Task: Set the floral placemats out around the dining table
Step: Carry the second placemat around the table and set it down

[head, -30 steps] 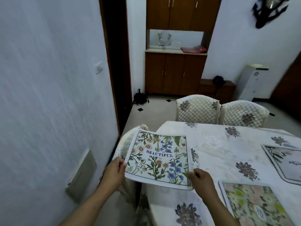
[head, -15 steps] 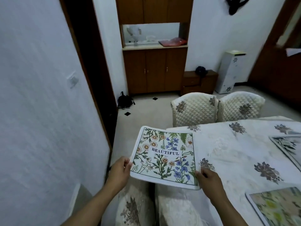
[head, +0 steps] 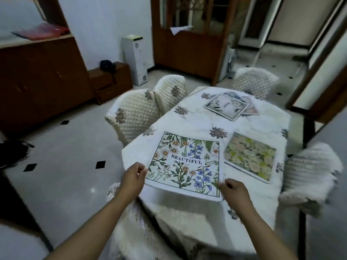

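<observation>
I hold a floral placemat (head: 185, 162) printed "BEAUTIFUL" over the near end of the dining table (head: 199, 119). My left hand (head: 133, 178) pinches its near left corner and my right hand (head: 233, 191) pinches its near right corner. Its far edge rests on or just above the white cloth; I cannot tell which. A pale yellow-green placemat (head: 250, 157) lies flat to its right. A small stack of placemats (head: 228, 106) sits at the far end of the table.
Quilted white chairs stand around the table: two on the left (head: 135, 115), one at the far end (head: 253, 81), one on the right (head: 309, 175), one below my arms (head: 169, 222). A wooden cabinet (head: 37, 76) lines the left wall.
The view has swung right, so the whole table shows now. The placemat in my hands has moved from beyond the table's corner to over the tabletop. Both hands keep their grip.
</observation>
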The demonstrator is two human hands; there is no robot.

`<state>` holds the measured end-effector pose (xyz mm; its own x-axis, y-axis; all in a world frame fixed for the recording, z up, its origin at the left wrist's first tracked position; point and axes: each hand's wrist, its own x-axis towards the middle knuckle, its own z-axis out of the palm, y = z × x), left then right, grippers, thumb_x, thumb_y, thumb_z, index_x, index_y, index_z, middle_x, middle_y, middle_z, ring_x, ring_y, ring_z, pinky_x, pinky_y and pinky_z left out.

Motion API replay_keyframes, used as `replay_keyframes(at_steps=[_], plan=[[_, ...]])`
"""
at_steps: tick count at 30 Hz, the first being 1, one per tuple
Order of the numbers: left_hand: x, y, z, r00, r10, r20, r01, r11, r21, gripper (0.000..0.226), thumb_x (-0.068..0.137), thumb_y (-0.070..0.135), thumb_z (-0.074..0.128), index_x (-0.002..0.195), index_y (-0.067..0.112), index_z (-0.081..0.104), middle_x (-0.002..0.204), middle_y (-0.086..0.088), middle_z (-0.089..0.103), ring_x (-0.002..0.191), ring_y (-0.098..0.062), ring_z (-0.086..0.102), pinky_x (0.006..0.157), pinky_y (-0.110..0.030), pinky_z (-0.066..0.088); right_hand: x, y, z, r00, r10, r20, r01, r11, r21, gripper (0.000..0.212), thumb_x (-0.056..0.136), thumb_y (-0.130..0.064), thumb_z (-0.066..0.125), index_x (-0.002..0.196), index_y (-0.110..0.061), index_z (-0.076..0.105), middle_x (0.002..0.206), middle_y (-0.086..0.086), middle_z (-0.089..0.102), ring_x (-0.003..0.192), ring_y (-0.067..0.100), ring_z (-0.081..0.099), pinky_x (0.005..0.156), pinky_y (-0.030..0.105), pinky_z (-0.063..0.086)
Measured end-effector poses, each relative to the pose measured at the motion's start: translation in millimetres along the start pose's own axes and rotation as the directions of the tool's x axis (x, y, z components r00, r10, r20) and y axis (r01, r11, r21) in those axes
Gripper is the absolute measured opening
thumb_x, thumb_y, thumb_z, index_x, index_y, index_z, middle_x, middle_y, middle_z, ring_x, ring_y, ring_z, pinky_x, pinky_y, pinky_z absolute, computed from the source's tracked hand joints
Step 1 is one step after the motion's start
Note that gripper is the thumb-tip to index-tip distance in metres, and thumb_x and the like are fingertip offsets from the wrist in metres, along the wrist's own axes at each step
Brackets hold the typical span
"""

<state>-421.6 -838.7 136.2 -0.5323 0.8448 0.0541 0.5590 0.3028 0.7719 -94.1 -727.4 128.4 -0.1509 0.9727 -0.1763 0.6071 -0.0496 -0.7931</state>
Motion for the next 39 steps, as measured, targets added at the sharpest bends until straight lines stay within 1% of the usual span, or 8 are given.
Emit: replay_keyframes(at_steps=[5, 8, 12, 16, 19, 27, 34, 39], plan=[[35.4, 4.1, 29.8, 0.99, 0.056, 0.131, -0.06, 0.998, 0.024, 0.017, 0.093, 0.019, 0.058, 0.076, 0.023, 0.055, 0.073, 0.006, 0.062, 0.072, -0.014, 0.057, 0.061, -0.029, 0.04, -6.0, 30.8, 1.6, 0.99, 0.124, -0.065, -0.116, 0.988, 0.106, 0.047, 0.089, -0.031, 0.063, 0.055, -0.02, 0.032, 0.051, 0.007, 0.034, 0.047, 0.019, 0.031, 0.055, 0.03, 0.028], [56.2, -6.7, 39.8, 0.982, 0.056, 0.18, -0.068, 0.996, 0.06, 0.017, 0.092, 0.021, 0.059, 0.075, 0.023, 0.056, 0.071, 0.006, 0.062, 0.071, -0.011, 0.057, 0.06, -0.028, 0.041, 0.0, 41.7, 20.8, 0.984, 0.14, -0.111, -0.132, 0.988, 0.081, 0.051, 0.088, -0.027, 0.065, 0.053, -0.02, 0.029, 0.046, -0.003, 0.028, 0.044, 0.012, 0.026, 0.054, 0.031, 0.021], [83.4, -42.4, 46.5, 0.971, 0.019, 0.238, -0.038, 0.996, 0.075, 0.018, 0.091, 0.019, 0.061, 0.074, 0.024, 0.057, 0.069, 0.007, 0.062, 0.068, -0.01, 0.056, 0.059, -0.028, 0.04, 2.4, 46.2, 63.8, 0.982, 0.149, -0.114, -0.146, 0.989, 0.037, 0.053, 0.089, -0.023, 0.065, 0.055, -0.022, 0.025, 0.048, -0.003, 0.023, 0.047, 0.014, 0.025, 0.055, 0.033, 0.019], [109.7, -87.9, 55.5, 0.945, 0.003, 0.328, -0.028, 0.997, 0.073, 0.022, 0.09, 0.018, 0.062, 0.072, 0.029, 0.056, 0.07, 0.008, 0.063, 0.067, -0.008, 0.057, 0.058, -0.025, 0.041, 6.0, 50.8, 108.1, 0.958, 0.233, -0.165, -0.234, 0.972, 0.016, 0.052, 0.089, -0.027, 0.065, 0.057, -0.021, 0.025, 0.05, -0.002, 0.023, 0.048, 0.013, 0.024, 0.053, 0.033, 0.017], [135.7, -117.2, 60.9, 0.903, 0.038, 0.427, -0.065, 0.997, 0.047, 0.019, 0.092, 0.019, 0.06, 0.076, 0.028, 0.057, 0.071, 0.007, 0.063, 0.066, -0.008, 0.057, 0.055, -0.027, 0.042, 6.6, 45.0, 144.8, 0.918, 0.315, -0.239, -0.326, 0.945, -0.004, 0.05, 0.091, -0.03, 0.063, 0.058, -0.02, 0.027, 0.052, -0.001, 0.027, 0.049, 0.014, 0.028, 0.052, 0.033, 0.02], [164.0, -153.6, 68.9, 0.806, 0.09, 0.585, -0.121, 0.993, 0.015, 0.013, 0.094, 0.018, 0.057, 0.08, 0.019, 0.058, 0.077, 0.0, 0.064, 0.072, -0.02, 0.059, 0.063, -0.035, 0.046, -6.2, 32.3, 204.0, 0.77, 0.514, -0.378, -0.542, 0.84, 0.038, 0.042, 0.094, -0.024, 0.06, 0.06, -0.013, 0.039, 0.055, 0.009, 0.045, 0.053, 0.019, 0.04, 0.052, 0.033, 0.026], [161.1, -172.3, 81.9, 0.774, 0.051, 0.631, -0.257, 0.936, 0.24, 0.016, 0.093, 0.029, 0.056, 0.077, 0.027, 0.052, 0.076, 0.004, 0.064, 0.079, -0.024, 0.06, 0.07, -0.037, 0.046, -3.6, 41.1, 214.8, 0.694, 0.603, -0.393, -0.648, 0.761, 0.025, 0.044, 0.093, -0.02, 0.06, 0.054, -0.017, 0.039, 0.052, 0.001, 0.047, 0.053, 0.017, 0.046, 0.05, 0.029, 0.03], [157.7, -177.4, 85.6, 0.765, 0.002, 0.644, -0.299, 0.887, 0.352, 0.015, 0.094, 0.035, 0.051, 0.082, 0.027, 0.051, 0.086, 0.003, 0.067, 0.085, -0.023, 0.06, 0.071, -0.035, 0.042, 2.4, 47.3, 218.3, 0.645, 0.683, -0.344, -0.713, 0.7, 0.053, 0.034, 0.092, -0.022, 0.06, 0.062, -0.013, 0.046, 0.062, 0.007, 0.054, 0.063, 0.027, 0.052, 0.052, 0.032, 0.033]])
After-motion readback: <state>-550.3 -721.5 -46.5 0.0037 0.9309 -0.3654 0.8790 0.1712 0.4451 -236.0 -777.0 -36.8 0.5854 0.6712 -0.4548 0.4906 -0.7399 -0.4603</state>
